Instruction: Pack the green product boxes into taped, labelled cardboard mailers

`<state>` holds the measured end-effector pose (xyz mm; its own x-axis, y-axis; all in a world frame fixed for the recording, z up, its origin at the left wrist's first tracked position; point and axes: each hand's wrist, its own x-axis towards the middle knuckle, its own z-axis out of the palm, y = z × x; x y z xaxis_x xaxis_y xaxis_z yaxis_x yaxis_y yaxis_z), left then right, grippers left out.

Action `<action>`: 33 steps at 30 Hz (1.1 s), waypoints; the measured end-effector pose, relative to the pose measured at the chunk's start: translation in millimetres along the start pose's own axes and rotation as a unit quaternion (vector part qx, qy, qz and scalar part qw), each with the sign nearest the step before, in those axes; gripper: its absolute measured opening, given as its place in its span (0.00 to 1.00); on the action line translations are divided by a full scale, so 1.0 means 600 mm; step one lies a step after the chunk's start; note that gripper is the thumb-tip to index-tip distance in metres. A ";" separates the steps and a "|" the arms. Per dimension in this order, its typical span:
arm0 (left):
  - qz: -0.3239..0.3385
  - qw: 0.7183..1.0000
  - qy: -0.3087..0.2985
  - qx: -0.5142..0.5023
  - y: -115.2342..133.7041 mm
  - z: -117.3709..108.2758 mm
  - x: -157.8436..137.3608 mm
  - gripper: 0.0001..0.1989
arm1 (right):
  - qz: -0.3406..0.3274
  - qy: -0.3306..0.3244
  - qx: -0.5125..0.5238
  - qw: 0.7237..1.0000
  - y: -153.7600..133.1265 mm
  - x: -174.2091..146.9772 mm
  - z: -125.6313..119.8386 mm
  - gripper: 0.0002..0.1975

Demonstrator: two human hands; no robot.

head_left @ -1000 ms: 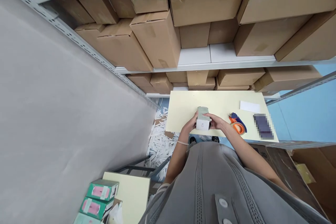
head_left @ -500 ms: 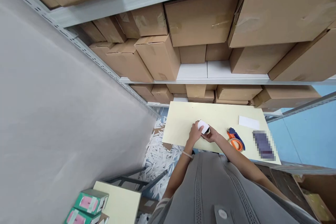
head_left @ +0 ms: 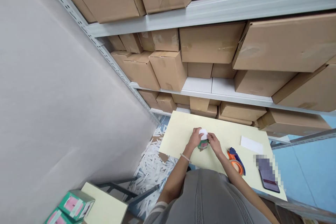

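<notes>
Over the cream table [head_left: 178, 131], a small box [head_left: 203, 144] with a white top and green and pink sides is between my hands. My left hand [head_left: 194, 138] wraps round its left side, with the thumb at the white top. The fingers of my right hand [head_left: 214, 142] are pressed together at the top right edge of the box. To the right of that hand lies an orange and blue tape dispenser [head_left: 236, 161].
A white card [head_left: 251, 144] and a phone [head_left: 268, 173] lie on the table's right side. Shelves [head_left: 168, 17] of cardboard boxes rise behind it. Paper shreds [head_left: 151, 168] cover the floor at left. Green and pink boxes [head_left: 75, 204] rest by a lower cream surface [head_left: 105, 204].
The box has been turned, so its green and pink side now shows below the white top. My right hand has moved from beneath it to its top right edge. The view has tilted up.
</notes>
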<state>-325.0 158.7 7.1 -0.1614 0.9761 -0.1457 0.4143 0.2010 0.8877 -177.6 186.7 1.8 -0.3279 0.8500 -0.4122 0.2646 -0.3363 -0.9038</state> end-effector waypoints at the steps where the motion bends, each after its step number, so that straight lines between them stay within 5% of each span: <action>1: -0.002 1.000 0.024 0.000 0.003 0.005 -0.002 0.22 | -0.040 0.025 -0.043 0.998 -0.003 0.001 0.002 0.16; 4: -0.006 1.000 0.028 0.012 0.009 0.017 -0.012 0.27 | -0.127 0.058 -0.161 0.977 0.003 -0.001 0.003 0.24; 11: -0.040 0.969 -0.138 0.203 0.022 -0.004 -0.017 0.48 | -0.172 -0.007 -0.168 0.971 0.043 0.000 -0.017 0.35; 15: -0.016 0.925 -0.104 0.365 0.038 -0.005 -0.013 0.46 | -0.152 -0.039 -0.165 0.974 0.047 0.000 -0.020 0.36; 21: 0.017 0.870 -0.023 0.492 0.040 0.061 -0.021 0.33 | -0.137 -0.022 -0.206 0.969 0.062 -0.005 -0.027 0.35; 30: -0.085 0.853 -0.066 0.512 0.055 0.109 -0.002 0.36 | -0.178 -0.021 -0.233 0.956 0.033 -0.026 -0.025 0.41; 33: -0.068 0.850 -0.064 0.518 0.060 0.109 -0.001 0.35 | -0.165 -0.007 -0.242 0.956 0.031 -0.034 -0.022 0.42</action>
<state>-251.4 170.8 10.3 -0.1984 0.9259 -0.3215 0.9772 0.2122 0.0082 -153.8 168.7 -4.9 -0.4765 0.8713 -0.1179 0.5320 0.1790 -0.8276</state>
